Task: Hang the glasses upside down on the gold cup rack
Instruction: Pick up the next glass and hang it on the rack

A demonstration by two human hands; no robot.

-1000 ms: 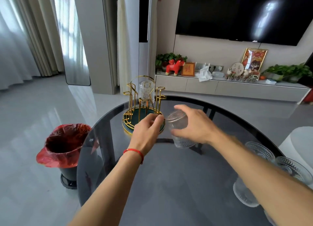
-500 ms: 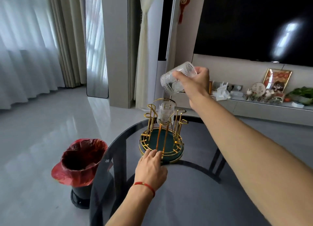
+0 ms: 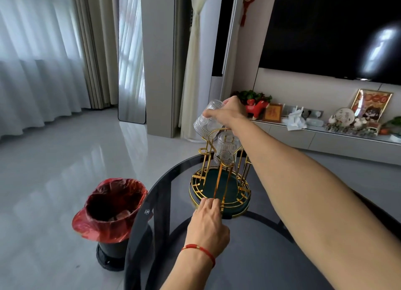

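The gold cup rack (image 3: pixel 220 181) with a dark green round base stands near the far edge of the dark glass table (image 3: pixel 249 257). One ribbed clear glass (image 3: pixel 226 148) hangs upside down on a prong in the rack's middle. My right hand (image 3: pixel 227 113) grips a second ribbed glass (image 3: pixel 206 121), tilted mouth-down just above the rack's upper left prongs. My left hand (image 3: pixel 208 222) rests on the table, its fingertips touching the front rim of the rack's base.
A bin with a red liner (image 3: pixel 112 209) stands on the floor left of the table. Beyond the table run a low white cabinet (image 3: pixel 325 137) with ornaments, a wall TV (image 3: pixel 325 29), a floor mirror (image 3: pixel 131 72) and curtains.
My right hand has lowered the glass from high above the rack down to its top prongs, turning it more mouth-down. My left hand stays at the rack's base. The view has shifted closer.
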